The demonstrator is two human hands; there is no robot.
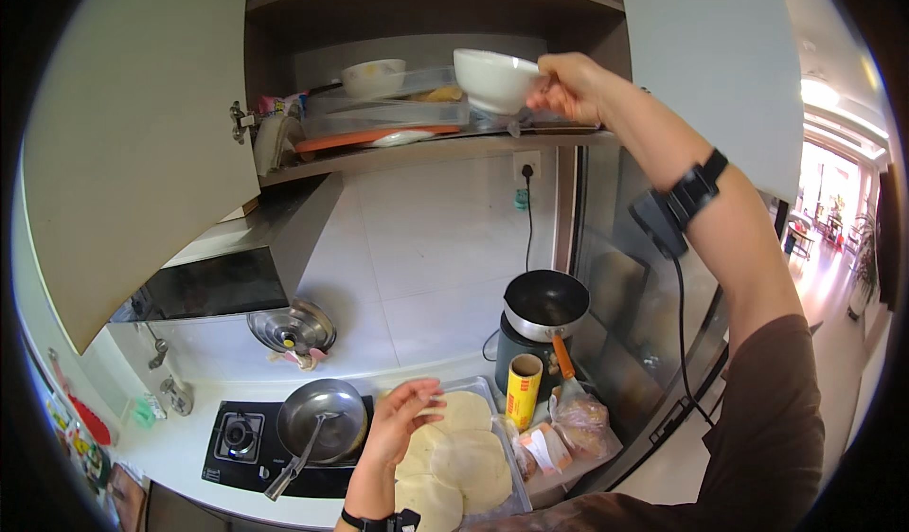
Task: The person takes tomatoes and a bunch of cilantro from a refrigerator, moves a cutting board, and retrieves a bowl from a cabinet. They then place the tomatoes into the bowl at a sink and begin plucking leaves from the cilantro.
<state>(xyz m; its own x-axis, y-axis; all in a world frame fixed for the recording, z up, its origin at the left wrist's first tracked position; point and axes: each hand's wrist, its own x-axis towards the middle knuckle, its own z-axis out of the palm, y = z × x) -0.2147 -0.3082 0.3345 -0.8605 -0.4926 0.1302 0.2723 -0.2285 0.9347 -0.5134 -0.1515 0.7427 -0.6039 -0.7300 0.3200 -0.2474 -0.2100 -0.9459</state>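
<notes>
My right hand [572, 86] grips the rim of a white bowl [493, 81], held tilted at the front of an open cupboard shelf [440, 150]. Below, my left hand [406, 415] is raised with its fingers apart and nothing in it. It is over a plastic tray [522, 486] of round, flat dough sheets [472, 469] that overlap. On the same shelf a second, patterned bowl [374, 77] sits by clear plastic containers [398, 114] and an orange tray or board [376, 138].
A steel wok [322, 422] with a spatula [302, 457] rests on the gas stove [239, 436]. Right of the tray stand a yellow roll [523, 393], bagged food [579, 422] and a small pan [547, 305] on a dark appliance. Cupboard doors [135, 120] hang open on both sides.
</notes>
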